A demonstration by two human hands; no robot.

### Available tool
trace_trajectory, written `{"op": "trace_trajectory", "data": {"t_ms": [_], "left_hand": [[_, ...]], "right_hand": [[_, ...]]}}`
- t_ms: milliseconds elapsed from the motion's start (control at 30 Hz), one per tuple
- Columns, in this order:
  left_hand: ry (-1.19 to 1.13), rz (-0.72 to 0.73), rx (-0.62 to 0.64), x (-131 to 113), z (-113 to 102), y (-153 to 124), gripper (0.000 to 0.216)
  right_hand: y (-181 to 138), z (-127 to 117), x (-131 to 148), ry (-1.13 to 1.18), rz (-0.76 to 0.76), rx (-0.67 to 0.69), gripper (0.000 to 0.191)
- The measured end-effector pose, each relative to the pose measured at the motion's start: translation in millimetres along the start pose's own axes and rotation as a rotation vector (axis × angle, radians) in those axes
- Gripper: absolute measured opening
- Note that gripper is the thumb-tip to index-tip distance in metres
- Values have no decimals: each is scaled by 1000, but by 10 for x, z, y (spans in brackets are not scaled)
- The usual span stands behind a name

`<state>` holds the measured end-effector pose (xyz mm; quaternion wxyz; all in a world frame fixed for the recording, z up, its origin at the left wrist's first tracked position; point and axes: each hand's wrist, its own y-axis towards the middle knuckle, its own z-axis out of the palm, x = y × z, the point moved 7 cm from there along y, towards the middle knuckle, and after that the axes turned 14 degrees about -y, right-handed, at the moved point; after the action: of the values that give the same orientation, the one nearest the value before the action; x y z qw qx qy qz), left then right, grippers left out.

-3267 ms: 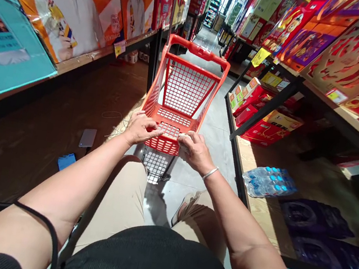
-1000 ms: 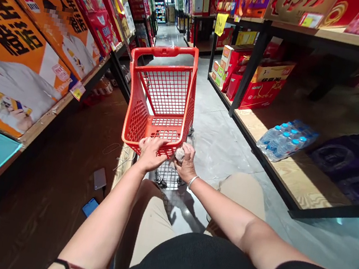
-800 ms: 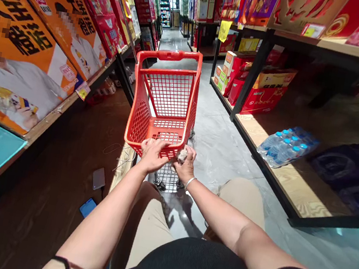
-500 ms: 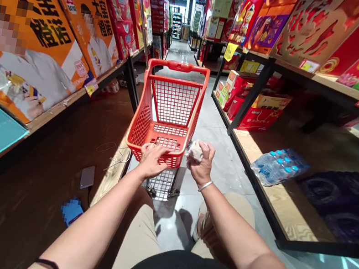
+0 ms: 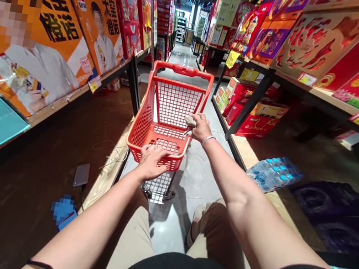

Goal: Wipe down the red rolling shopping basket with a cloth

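A small red plastic shopping cart (image 5: 174, 101) stands in the aisle straight ahead of me, its basket empty. My left hand (image 5: 151, 161) grips the cart's near rim, fingers curled over the edge. My right hand (image 5: 200, 127) reaches forward to the cart's right side rim, closed on a crumpled pale cloth (image 5: 190, 120) that presses against the plastic. A silver bracelet sits on my right wrist. My knees in beige trousers show below, close to the cart's wheels.
Shelves line both sides: orange and teal boxes (image 5: 44, 32) on the left, red gift boxes (image 5: 323, 44) on the right. A pack of water bottles (image 5: 273, 173) lies on the low right shelf. A phone (image 5: 81, 174) with a cable lies on the low left shelf.
My right hand with the cloth left the cart's near rim, lifted, and moved forward to the right side rim. My left hand stayed on the near rim. The view tilted upward.
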<state>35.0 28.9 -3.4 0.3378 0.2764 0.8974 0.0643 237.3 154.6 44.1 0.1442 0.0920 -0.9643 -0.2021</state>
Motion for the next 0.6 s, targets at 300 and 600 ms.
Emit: {"op": "trace_trajectory", "data": {"t_ms": [300,600], "left_hand": [[16,-6,-61,142,-175,-120,30],[-28,-39,-36,291,-307,-125,21]], "right_hand": [[-1157,-62,868,82,-284,20,44],[-223,-122,369,-189,-46,89,37]]}}
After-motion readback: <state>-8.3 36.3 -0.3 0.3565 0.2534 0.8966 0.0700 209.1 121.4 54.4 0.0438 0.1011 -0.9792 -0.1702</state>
